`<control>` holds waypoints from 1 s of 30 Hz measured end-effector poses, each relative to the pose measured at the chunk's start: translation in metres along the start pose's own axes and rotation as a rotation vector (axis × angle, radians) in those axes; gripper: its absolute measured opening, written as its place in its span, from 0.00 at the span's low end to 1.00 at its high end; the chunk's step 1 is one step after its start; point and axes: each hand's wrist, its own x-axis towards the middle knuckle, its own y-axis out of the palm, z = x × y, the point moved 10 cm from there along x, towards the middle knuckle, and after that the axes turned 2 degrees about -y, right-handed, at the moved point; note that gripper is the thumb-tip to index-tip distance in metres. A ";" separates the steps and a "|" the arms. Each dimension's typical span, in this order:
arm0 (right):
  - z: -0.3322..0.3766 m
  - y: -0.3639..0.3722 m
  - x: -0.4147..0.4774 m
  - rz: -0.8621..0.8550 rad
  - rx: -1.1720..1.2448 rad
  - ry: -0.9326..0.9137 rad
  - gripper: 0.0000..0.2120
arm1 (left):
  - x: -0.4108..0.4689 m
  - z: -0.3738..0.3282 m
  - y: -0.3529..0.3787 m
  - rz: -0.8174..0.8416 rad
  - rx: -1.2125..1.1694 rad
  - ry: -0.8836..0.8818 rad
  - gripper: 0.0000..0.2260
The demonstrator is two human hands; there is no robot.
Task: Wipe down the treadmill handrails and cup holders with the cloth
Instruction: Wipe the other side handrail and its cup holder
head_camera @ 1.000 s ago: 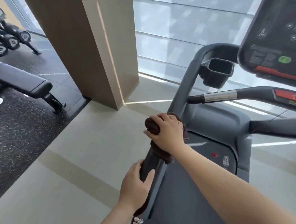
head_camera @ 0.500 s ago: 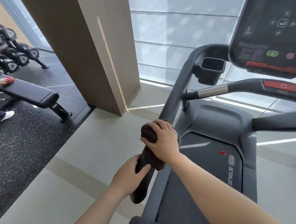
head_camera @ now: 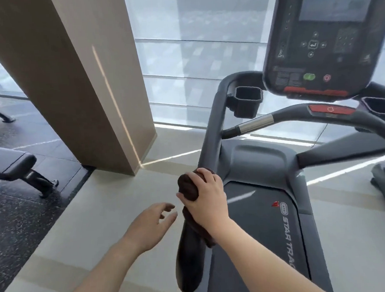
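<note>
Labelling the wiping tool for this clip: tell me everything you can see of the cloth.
The cloth is dark brown and looks like soft towelling. It is bunched and wrapped over the treadmill's handrail, just above the rail's black end. The right hand grips it from above with its fingers curled round it. A wad shows past the fingers, and a fold hangs under the wrist. The left hand is open beside it and does not touch it.

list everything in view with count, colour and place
console: 1, black, top right
cup holders: 2, black, either side under console
handrail: 1, dark grey, centre, rising to console
front bar: 1, grey with silver grip, under console
cloth: 1, dark brown, wrapped on handrail
pillar: 1, beige, upper left
bench: 1, black, far left
left hand: 1, open, just left of handrail, holding nothing
right hand: 1, grips cloth on handrail
</note>
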 end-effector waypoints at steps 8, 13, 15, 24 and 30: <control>0.001 0.007 0.018 -0.128 -0.179 0.144 0.25 | 0.070 0.008 -0.027 0.016 0.059 0.476 0.14; 0.020 -0.010 -0.070 -0.291 -0.072 0.272 0.25 | 0.064 0.005 -0.026 0.107 -0.013 0.656 0.10; 0.031 -0.011 -0.107 -0.374 -0.059 0.305 0.24 | 0.056 -0.004 -0.021 0.135 -0.006 0.721 0.11; 0.053 0.001 -0.175 -0.863 -0.170 0.386 0.21 | 0.039 -0.106 0.013 0.112 0.166 1.196 0.16; 0.047 -0.016 -0.141 -0.772 -0.241 0.480 0.21 | 0.050 -0.102 0.044 0.186 0.291 1.242 0.17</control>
